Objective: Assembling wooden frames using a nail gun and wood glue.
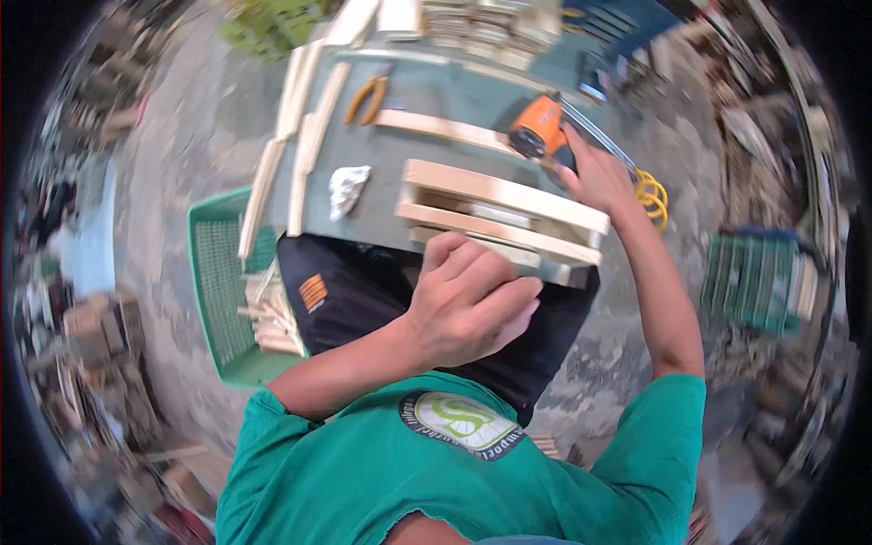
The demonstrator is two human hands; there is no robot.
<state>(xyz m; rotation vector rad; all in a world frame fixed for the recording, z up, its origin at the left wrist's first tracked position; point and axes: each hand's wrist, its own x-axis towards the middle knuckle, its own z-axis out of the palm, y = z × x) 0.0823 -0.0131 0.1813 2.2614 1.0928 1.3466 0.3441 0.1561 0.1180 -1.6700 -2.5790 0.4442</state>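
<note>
My right hand is wrapped around the handle of an orange and black nail gun, which it holds over the far right of the green-grey worktable. A pale wooden frame of parallel slats lies at the table's near edge. Just in front of it is my left hand, its fingers curled closed; whatever they may hold is hidden. Beyond the frame, a loose wooden slat lies across the table. Orange-handled pliers and a crumpled silvery packet rest on the left side.
Long wooden strips line the table's left edge, and stacked wood pieces stand at the back. A green basket with wooden sticks is at left. A yellow coiled hose hangs at right, near green crates.
</note>
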